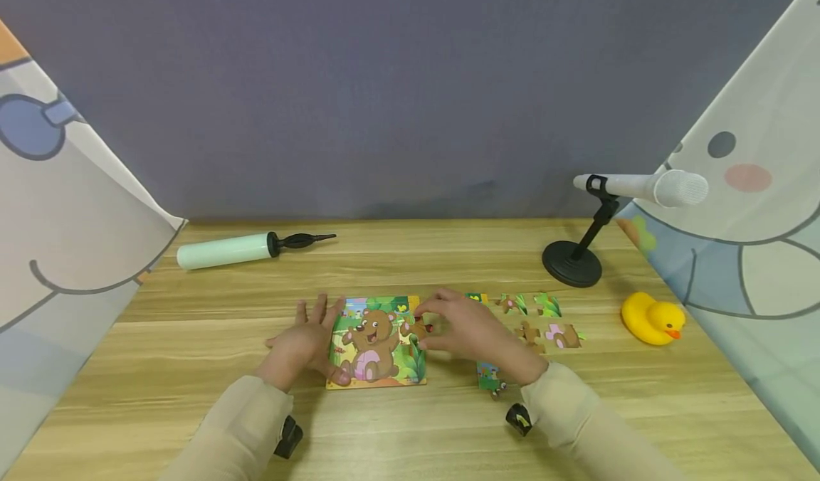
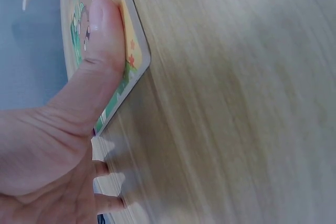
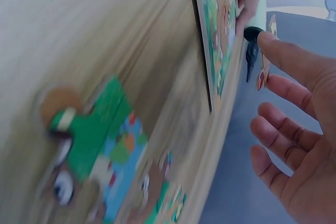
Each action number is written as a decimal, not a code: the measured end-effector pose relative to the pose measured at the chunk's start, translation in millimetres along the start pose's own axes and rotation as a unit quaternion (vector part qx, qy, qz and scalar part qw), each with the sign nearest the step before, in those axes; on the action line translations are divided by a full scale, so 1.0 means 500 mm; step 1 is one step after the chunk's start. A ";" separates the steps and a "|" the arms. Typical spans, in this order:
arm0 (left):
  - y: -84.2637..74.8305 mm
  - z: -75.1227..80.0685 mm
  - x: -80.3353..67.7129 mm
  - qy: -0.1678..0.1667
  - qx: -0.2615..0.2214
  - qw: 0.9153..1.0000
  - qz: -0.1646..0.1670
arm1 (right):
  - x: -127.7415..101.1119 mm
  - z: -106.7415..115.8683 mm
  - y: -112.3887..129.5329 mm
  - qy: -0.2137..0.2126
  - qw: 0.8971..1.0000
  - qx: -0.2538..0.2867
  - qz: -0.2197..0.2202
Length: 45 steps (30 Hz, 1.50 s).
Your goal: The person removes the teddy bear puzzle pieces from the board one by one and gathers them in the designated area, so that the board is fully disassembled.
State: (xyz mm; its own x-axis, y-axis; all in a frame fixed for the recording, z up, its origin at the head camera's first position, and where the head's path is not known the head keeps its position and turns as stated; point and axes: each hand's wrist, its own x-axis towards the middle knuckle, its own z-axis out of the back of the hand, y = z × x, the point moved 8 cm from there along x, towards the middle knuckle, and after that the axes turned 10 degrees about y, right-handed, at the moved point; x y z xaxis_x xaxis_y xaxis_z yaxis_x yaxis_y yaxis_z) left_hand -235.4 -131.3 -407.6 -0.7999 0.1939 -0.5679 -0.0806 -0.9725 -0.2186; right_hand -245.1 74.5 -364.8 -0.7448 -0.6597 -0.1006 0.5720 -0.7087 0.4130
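The left hand (image 1: 306, 339) lies flat on the table (image 1: 192, 339) with fingers spread, its thumb (image 2: 105, 45) pressed down on the near left corner of the puzzle board (image 1: 376, 340), pinning it. The right hand (image 1: 470, 330) is at the board's right edge, thumb and forefinger pinching a small puzzle piece (image 1: 419, 326) held just above the picture. In the right wrist view the piece (image 3: 265, 59) shows edge-on at a fingertip, but the blur there makes the exact grip hard to confirm.

The board sits at the middle of the table, directly before the person. It appears to be thin, stiff card: light, prone to slide on smooth wood unless held down. The piece is likely light and flat, best taken by its edges between fingertips.

Loose pieces (image 1: 532, 317) lie just right of the board, with one more (image 1: 490, 378) near the right wrist. Further out: a rubber duck (image 1: 650, 317) at right, a microphone on a stand (image 1: 634, 189) behind it, and a hand pump (image 1: 230, 248) at the far left.
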 end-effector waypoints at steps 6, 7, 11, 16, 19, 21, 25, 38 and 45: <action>0.001 -0.001 -0.001 0.001 -0.005 1.000 0.000 | -0.043 0.019 -0.023 -0.007 1.000 0.015 0.007; 0.001 -0.001 0.000 0.001 -0.004 1.000 0.000 | -0.051 0.021 -0.028 -0.007 1.000 0.016 0.006; 0.001 -0.001 0.001 0.000 -0.002 1.000 0.001 | -0.087 0.034 -0.048 -0.007 1.000 0.018 0.003; 0.002 -0.001 0.002 -0.001 0.000 1.000 0.002 | -0.130 0.047 -0.074 -0.014 1.000 0.014 -0.002; 0.002 -0.001 0.003 0.000 0.000 1.000 0.003 | -0.154 0.053 -0.093 -0.022 1.000 0.008 -0.008; 0.001 0.000 0.002 0.000 -0.002 1.000 0.003 | -0.173 0.056 -0.107 -0.028 0.999 0.009 -0.014; -0.003 0.002 -0.002 -0.003 -0.006 1.000 -0.001 | -0.210 0.062 -0.129 -0.040 0.999 0.012 -0.022; 0.002 0.001 -0.002 -0.006 -0.009 1.000 -0.001 | -0.287 0.047 -0.181 -0.029 0.999 0.027 -0.037; 0.000 0.000 -0.003 -0.005 -0.017 1.000 -0.001 | -0.311 0.025 -0.208 -0.008 0.998 0.018 -0.064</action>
State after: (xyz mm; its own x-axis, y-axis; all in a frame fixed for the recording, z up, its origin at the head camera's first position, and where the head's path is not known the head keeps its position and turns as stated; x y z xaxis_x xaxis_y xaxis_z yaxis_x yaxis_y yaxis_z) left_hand -234.1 -131.8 -406.6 -0.8055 0.1954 -0.5594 -0.0625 -0.9668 -0.2476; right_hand -193.2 254.0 -380.9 -0.8165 -0.5603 -0.1397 0.4597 -0.7771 0.4298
